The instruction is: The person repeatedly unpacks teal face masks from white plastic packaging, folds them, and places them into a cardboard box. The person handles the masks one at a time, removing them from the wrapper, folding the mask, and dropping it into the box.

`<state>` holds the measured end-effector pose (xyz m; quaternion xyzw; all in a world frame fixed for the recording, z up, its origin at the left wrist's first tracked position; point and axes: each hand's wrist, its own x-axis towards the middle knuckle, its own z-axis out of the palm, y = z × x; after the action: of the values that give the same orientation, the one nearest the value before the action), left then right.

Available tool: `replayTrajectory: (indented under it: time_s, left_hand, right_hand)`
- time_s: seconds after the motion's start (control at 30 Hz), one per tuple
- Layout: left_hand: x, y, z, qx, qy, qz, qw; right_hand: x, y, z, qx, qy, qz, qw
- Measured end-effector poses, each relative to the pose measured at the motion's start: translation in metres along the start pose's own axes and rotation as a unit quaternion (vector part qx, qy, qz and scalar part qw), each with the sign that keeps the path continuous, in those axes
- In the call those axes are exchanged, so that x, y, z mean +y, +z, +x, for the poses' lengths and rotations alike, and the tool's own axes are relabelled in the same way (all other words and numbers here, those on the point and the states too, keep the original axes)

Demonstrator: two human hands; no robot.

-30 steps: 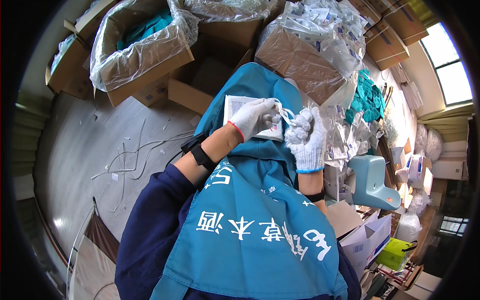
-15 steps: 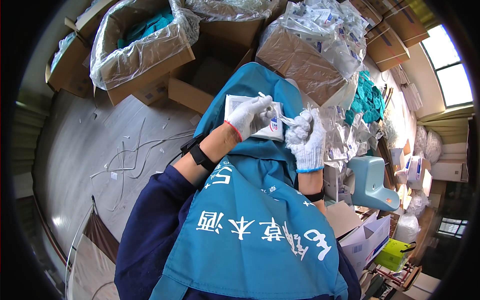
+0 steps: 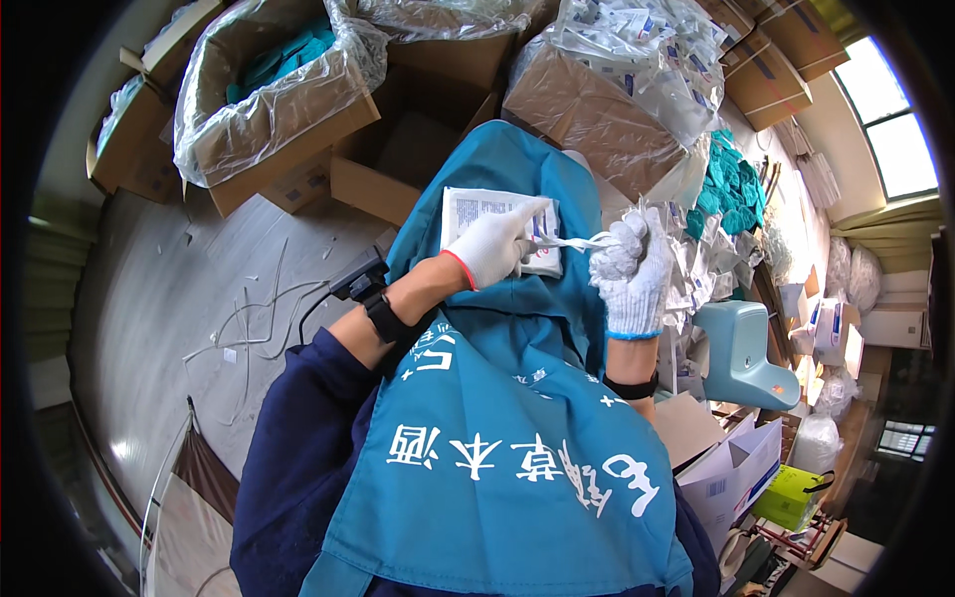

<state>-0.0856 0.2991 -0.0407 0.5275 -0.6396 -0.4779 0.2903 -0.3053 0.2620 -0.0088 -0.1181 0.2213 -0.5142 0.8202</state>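
A twisted white strip [image 3: 572,243] runs taut between my two gloved hands; its material is hard to make out. My left hand [image 3: 494,247], in a white knit glove with a red cuff, is closed on one end, its index finger reaching out over the packets. Closed in a fist around the other end is my right hand [image 3: 632,264], in a similar glove with a blue cuff. Beneath the left hand, flat white printed packets [image 3: 466,209] lie stacked on the teal apron [image 3: 477,408] over my lap. My left hand partly covers them.
Ahead stand a plastic-lined carton [image 3: 288,139] with teal pieces, an open carton [image 3: 373,184], and a carton [image 3: 587,129] heaped with clear packets. Teal pieces [image 3: 731,189] pile at the right, near a light-blue plastic stool [image 3: 741,353]. Loose strips [image 3: 261,298] lie on the left floor.
My hands have drawn apart, the right one moving rightward, and the strip between them now shows stretched and twisted. The packets remain on my lap.
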Motion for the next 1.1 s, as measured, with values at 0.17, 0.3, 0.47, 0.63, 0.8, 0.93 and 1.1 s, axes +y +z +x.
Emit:
replayTrajectory:
  time_s: [0.17, 0.3, 0.47, 0.63, 0.8, 0.93, 1.1]
  left_hand:
    - [0.004, 0.003, -0.006, -0.017, 0.043, -0.055, 0.997]
    - [0.001, 0.009, 0.0, -0.114, 0.031, -0.115, 0.986]
    - [-0.007, 0.016, 0.006, -0.133, -0.053, -0.144, 0.979]
    - [-0.009, 0.017, 0.006, -0.069, 0.001, -0.12, 0.99]
    - [-0.014, 0.016, 0.009, -0.133, -0.059, -0.149, 0.978]
    - [0.006, 0.019, -0.003, -0.114, 0.022, 0.073, 0.991]
    - [0.018, 0.015, -0.014, -0.112, 0.118, 0.14, 0.977]
  right_hand:
    - [0.001, 0.004, -0.003, -0.012, 0.002, -0.005, 1.0]
    - [0.003, 0.005, -0.002, -0.017, 0.009, 0.008, 1.0]
    - [-0.01, -0.007, 0.0, -0.024, 0.011, -0.01, 1.0]
    - [-0.02, -0.018, -0.003, 0.086, -0.074, -0.028, 0.993]
    - [-0.013, -0.012, -0.002, 0.136, -0.143, -0.083, 0.977]
    - [0.014, 0.016, -0.007, 0.155, -0.23, -0.303, 0.912]
    - [0.042, -0.005, -0.006, -0.035, -0.214, -0.617, 0.756]
